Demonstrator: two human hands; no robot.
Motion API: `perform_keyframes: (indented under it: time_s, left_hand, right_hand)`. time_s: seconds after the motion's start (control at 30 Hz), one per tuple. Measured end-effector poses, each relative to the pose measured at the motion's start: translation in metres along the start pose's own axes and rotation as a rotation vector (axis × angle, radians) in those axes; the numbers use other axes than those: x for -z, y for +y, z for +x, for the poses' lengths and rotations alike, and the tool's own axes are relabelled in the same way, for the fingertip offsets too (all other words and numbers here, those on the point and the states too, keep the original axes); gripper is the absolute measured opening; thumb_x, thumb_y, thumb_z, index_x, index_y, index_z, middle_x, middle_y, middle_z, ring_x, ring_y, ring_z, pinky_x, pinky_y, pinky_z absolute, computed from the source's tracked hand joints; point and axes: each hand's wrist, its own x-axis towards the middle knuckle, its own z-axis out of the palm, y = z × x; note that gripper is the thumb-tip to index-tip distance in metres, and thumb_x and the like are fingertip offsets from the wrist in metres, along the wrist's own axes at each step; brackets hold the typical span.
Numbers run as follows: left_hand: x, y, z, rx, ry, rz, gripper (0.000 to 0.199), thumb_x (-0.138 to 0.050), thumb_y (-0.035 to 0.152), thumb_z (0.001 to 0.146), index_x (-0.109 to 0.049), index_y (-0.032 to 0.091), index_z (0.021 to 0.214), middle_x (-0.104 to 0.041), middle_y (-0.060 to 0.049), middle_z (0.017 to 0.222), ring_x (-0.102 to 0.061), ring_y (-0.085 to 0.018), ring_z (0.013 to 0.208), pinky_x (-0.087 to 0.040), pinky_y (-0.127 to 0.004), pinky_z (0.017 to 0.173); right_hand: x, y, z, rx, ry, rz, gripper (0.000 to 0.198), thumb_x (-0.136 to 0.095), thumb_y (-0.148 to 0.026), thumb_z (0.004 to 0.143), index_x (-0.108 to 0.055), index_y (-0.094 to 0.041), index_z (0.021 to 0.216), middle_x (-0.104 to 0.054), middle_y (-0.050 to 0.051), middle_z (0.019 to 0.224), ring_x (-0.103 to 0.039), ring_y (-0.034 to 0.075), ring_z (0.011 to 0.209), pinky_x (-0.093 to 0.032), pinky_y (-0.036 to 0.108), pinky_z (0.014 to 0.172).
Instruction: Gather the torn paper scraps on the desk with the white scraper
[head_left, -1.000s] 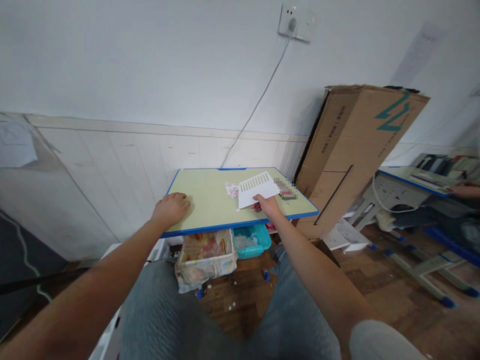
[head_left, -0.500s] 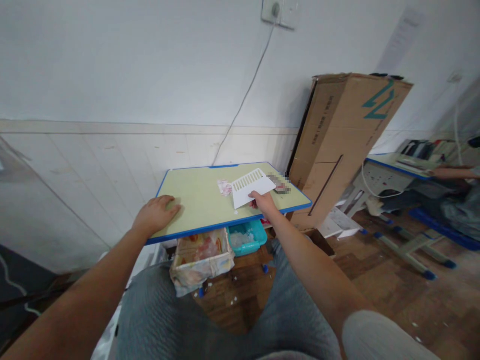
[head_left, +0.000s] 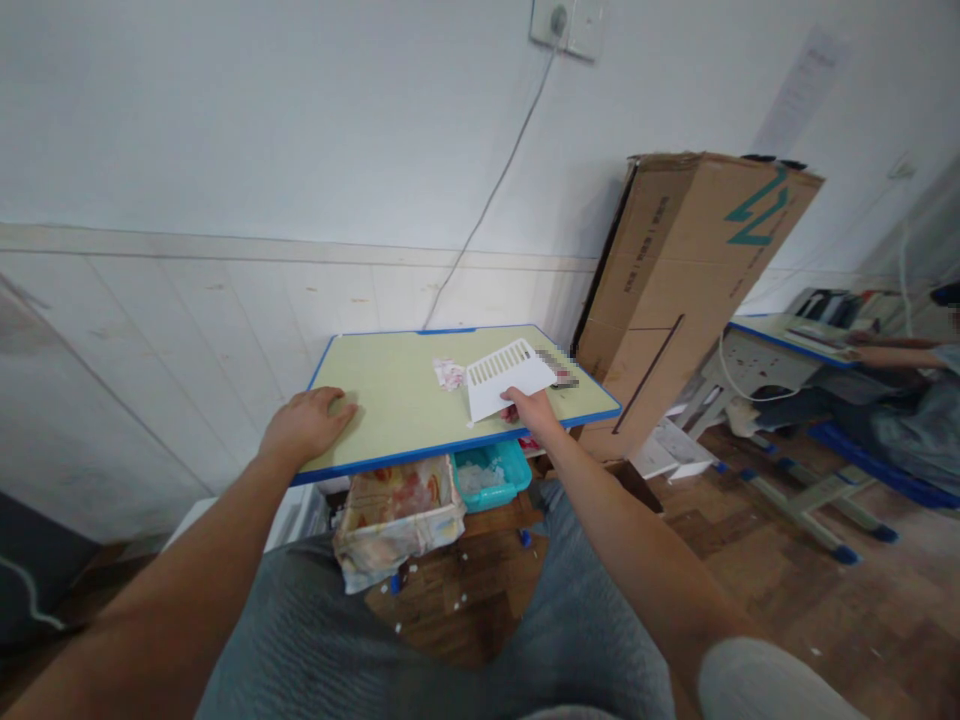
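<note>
Left of centre in the frame, my left hand (head_left: pixel 307 430) rests at the end of the worktop (head_left: pixel 390 385), fingers spread and gripping nothing. Mid-frame lies a pinkish scrap of paper (head_left: pixel 448 374). Just right of it, my right hand (head_left: pixel 529 408) pinches the slotted white card (head_left: pixel 504 388). Over the last second only my view has shifted noticeably; the card stays in my grip, not released. Whether it touches the worktop, I can't quite tell.

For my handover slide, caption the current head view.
Left hand resting on a blue-edged desk, right hand holding a slotted white card.
</note>
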Motion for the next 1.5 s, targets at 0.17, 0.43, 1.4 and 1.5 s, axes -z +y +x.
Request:
perform_keyframes:
  time_s: [0.17, 0.43, 1.4, 1.5]
  left_hand:
    - [0.005, 0.004, -0.002, 0.043, 0.012, -0.002, 0.077, -0.042, 0.061, 0.106, -0.080, 0.014, 0.154, -0.078, -0.022, 0.165, -0.071, -0.043, 0.156, -0.053, -0.052, 0.135]
    - [0.010, 0.007, -0.003, 0.058, -0.014, -0.011, 0.079, -0.043, 0.062, 0.106, -0.081, 0.012, 0.155, -0.078, -0.023, 0.166, -0.072, -0.044, 0.154, -0.055, -0.055, 0.132]
    - [0.004, 0.021, -0.002, 0.135, 0.024, 0.007, 0.066, -0.047, 0.051, 0.107, -0.080, 0.012, 0.148, -0.080, -0.029, 0.157, -0.072, -0.048, 0.148, -0.060, -0.063, 0.123]
    - [0.001, 0.028, 0.000, 0.157, 0.060, 0.045, 0.063, -0.046, 0.050, 0.109, -0.079, 0.013, 0.147, -0.077, -0.031, 0.157, -0.071, -0.050, 0.149, -0.061, -0.065, 0.120]
  right_hand:
    - [-0.003, 0.001, -0.001, -0.005, -0.032, -0.016, 0.014, -0.073, -0.018, 0.080, -0.064, -0.026, 0.072, -0.066, -0.001, 0.050, -0.059, 0.019, 0.047, -0.051, 0.026, 0.049]
    - [0.001, 0.002, 0.001, 0.003, -0.005, -0.012, 0.015, -0.073, -0.017, 0.079, -0.063, -0.027, 0.076, -0.062, -0.005, 0.050, -0.056, 0.017, 0.045, -0.046, 0.025, 0.046]
    - [-0.010, 0.005, 0.044, -0.129, 0.143, -0.017, 0.033, -0.084, -0.039, 0.118, -0.079, -0.018, 0.143, -0.084, 0.012, 0.135, -0.085, 0.028, 0.109, -0.075, 0.046, 0.093]
    - [-0.022, 0.007, 0.059, -0.102, 0.142, -0.035, 0.035, -0.086, -0.038, 0.117, -0.079, -0.018, 0.144, -0.084, 0.012, 0.137, -0.086, 0.028, 0.110, -0.075, 0.046, 0.095]
